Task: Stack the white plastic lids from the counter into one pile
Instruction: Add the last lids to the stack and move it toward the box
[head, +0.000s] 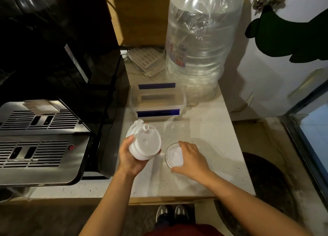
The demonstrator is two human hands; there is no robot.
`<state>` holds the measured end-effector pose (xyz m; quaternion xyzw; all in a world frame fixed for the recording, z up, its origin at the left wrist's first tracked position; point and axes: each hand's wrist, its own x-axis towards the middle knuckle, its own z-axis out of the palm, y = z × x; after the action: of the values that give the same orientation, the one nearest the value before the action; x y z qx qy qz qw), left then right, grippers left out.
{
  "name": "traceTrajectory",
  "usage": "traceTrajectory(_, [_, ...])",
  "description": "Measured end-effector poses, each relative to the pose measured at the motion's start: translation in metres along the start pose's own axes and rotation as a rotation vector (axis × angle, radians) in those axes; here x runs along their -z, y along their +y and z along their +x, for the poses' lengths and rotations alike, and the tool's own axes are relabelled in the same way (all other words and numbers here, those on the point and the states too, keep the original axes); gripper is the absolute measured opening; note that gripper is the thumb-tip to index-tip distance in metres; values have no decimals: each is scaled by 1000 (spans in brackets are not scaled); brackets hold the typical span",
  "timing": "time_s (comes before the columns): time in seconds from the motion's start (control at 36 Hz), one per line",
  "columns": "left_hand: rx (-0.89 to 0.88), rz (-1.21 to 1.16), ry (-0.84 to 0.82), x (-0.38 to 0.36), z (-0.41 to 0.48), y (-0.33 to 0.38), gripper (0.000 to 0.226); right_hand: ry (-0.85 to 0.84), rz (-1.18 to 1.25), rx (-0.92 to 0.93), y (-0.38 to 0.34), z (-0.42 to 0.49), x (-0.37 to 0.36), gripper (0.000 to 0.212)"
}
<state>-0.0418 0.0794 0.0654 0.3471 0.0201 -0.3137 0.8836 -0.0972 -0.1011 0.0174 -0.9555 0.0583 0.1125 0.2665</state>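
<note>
My left hand holds the pile of white lids lifted off the tabletop, fingers wrapped round its rim and palm underneath. The pile is tilted toward me, top face showing, which I judge keeps that face ready to take the next lid.

My right hand lies over a single lid flat on the tabletop just right of the pile. Its fingers are spread across the far and near edges; I cannot tell whether they have closed on it yet. Pile and single lid sit close, with a small gap between them.

Room: the clear box with blue clips stands behind the pile, the big water bottle farther back. The black machine walls off the left. To the right and toward me the tabletop is bare up to its front edge, so a lift up and leftward looks unobstructed.
</note>
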Motion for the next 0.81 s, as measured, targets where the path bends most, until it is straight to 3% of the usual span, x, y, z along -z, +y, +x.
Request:
traceTrajectory(0.22, [-2,7,1,0,-2,-3,88,75,290,12,-12,9,40,94])
traceTrajectory(0.36, [14,-39,17,-1,-1,-4,94,153,508,151,-23,6,68,72])
traceTrajectory(0.53, [52,-39,54,-6,7,-12,83,95,378,118,-23,14,52,74])
traceTrajectory(0.81, [50,-74,139,10,4,-11,104,-100,229,45,-3,4,18,98])
